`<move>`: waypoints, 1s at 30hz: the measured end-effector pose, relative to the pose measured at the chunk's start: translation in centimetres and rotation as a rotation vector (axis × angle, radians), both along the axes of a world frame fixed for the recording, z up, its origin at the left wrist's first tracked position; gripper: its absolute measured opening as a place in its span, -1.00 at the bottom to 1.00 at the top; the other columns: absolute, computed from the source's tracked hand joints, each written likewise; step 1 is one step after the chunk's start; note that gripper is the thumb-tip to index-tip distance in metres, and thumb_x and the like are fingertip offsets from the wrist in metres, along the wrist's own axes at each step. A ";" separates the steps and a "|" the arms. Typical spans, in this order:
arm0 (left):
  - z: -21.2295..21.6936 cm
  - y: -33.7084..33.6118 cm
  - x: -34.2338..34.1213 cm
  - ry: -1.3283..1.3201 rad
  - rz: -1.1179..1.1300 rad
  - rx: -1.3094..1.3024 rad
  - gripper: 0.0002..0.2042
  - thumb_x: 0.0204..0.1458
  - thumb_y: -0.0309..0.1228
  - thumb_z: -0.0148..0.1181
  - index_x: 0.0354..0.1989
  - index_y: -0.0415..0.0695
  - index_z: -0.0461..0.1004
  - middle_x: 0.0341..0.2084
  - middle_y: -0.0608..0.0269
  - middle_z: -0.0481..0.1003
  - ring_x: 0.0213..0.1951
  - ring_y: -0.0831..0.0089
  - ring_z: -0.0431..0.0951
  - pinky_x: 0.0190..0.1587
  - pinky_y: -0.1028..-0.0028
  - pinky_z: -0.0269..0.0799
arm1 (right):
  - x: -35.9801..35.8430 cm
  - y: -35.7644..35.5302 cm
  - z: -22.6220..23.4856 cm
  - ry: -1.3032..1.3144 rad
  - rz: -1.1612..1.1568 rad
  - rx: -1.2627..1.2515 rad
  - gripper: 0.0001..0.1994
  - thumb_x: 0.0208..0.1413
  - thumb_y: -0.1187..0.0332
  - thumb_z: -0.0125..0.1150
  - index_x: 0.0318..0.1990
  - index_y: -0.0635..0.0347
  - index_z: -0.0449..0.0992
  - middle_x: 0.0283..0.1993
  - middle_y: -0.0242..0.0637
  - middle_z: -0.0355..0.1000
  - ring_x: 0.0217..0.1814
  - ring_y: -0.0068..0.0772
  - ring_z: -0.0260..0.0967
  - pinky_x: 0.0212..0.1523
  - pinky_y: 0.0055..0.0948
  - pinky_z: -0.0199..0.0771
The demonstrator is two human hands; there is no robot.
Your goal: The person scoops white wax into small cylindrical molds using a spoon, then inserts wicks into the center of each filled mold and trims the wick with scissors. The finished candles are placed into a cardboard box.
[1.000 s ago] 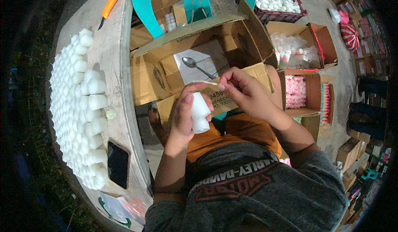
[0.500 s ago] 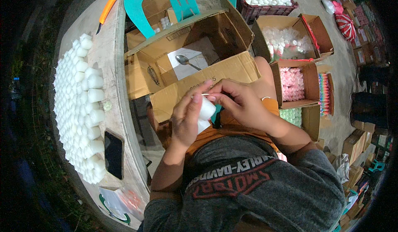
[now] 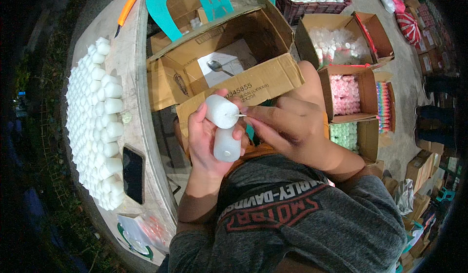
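Note:
Two white votive candles are in my left hand (image 3: 204,146), its fingers curled round them. The upper candle (image 3: 222,111) lies tilted with its wick end toward the right; the lower candle (image 3: 227,145) sits just beneath it, a small round mark on its end. My right hand (image 3: 297,129) pinches the thin pale wick (image 3: 239,115) of the upper candle between thumb and forefinger. Beyond both hands stands an open cardboard box (image 3: 253,85), holding a metal spoon (image 3: 214,66) on a white paper sheet (image 3: 207,75).
On the table at left stand many white candles (image 3: 92,121), a phone (image 3: 133,174) and an orange cutter knife (image 3: 127,8). Boxes of pink candles (image 3: 345,93) and green candles (image 3: 345,135) are at right, near a crate (image 3: 312,5). A teal chair (image 3: 158,9) stands behind.
My left hand has turned palm up, bringing both candles into fuller view, with the upper one shifted left. My right hand has lowered slightly and still pinches at the wick.

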State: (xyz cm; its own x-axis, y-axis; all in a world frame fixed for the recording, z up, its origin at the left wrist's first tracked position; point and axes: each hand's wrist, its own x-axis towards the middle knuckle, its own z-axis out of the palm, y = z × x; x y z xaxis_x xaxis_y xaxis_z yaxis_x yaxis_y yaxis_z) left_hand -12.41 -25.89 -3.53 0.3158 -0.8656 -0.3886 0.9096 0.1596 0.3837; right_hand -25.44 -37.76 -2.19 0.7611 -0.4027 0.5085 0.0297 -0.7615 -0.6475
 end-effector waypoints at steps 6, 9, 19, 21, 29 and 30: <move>-0.2 0.4 -0.5 -0.216 0.058 0.035 -0.57 0.13 -0.09 -0.24 0.07 -0.10 0.16 -0.25 0.08 0.41 -0.54 0.38 0.42 -0.55 0.45 0.38 | 0.0 0.5 -0.5 -0.063 -0.040 -0.157 -0.77 -0.20 0.33 0.29 -0.29 0.07 0.56 -0.67 -0.44 0.17 -0.68 -0.47 0.23 -0.72 -0.44 0.14; -0.3 0.4 -0.8 -0.352 0.084 0.032 -0.57 0.13 -0.08 -0.24 0.07 -0.10 0.15 -0.23 0.06 0.40 -0.54 0.38 0.41 -0.49 0.46 0.38 | -0.3 0.7 0.1 -0.012 -0.067 -0.217 -0.76 -0.20 0.30 0.29 -0.28 0.07 0.56 -0.68 -0.45 0.15 -0.69 -0.47 0.22 -0.74 -0.44 0.13; -0.5 0.4 -1.3 -0.569 0.139 0.039 -0.58 0.13 -0.10 -0.24 0.06 -0.11 0.15 -0.25 0.06 0.38 -0.55 0.40 0.38 -0.48 0.45 0.34 | -0.1 0.6 -0.4 -0.058 -0.037 0.105 -0.90 -0.08 0.38 0.24 -0.37 0.13 0.53 -0.63 -0.32 0.25 -0.61 -0.36 0.31 -0.63 -0.42 0.26; -0.9 0.6 -1.0 -0.475 0.166 -0.012 -0.59 0.12 -0.12 -0.23 0.02 -0.13 0.21 -0.30 0.09 0.40 -0.57 0.43 0.38 -0.48 0.47 0.34 | 0.2 0.1 -0.8 -0.134 -0.024 0.386 -0.90 0.03 0.34 0.16 -0.34 0.12 0.48 -0.59 -0.37 0.25 -0.55 -0.43 0.28 -0.55 -0.47 0.25; -2.3 0.3 -2.3 -0.738 -0.611 0.124 -0.61 0.10 -0.18 -0.07 0.01 -0.17 0.31 -0.58 0.32 0.39 -0.51 0.60 0.40 -0.43 0.61 0.29 | 2.0 -1.6 -1.0 -0.664 0.064 1.343 -0.83 0.28 0.18 -0.19 -0.24 0.02 0.21 -0.51 -0.53 0.01 -0.51 -0.67 -0.07 -0.36 -0.59 0.08; -2.5 0.3 -2.5 -0.623 -0.598 0.047 -0.61 0.11 -0.20 -0.06 0.04 -0.17 0.29 -0.56 0.30 0.39 -0.51 0.60 0.39 -0.42 0.61 0.28 | 2.2 -1.6 -1.2 -0.664 0.013 1.310 -0.83 0.28 0.18 -0.19 -0.25 0.02 0.21 -0.51 -0.53 0.02 -0.51 -0.68 -0.06 -0.36 -0.59 0.08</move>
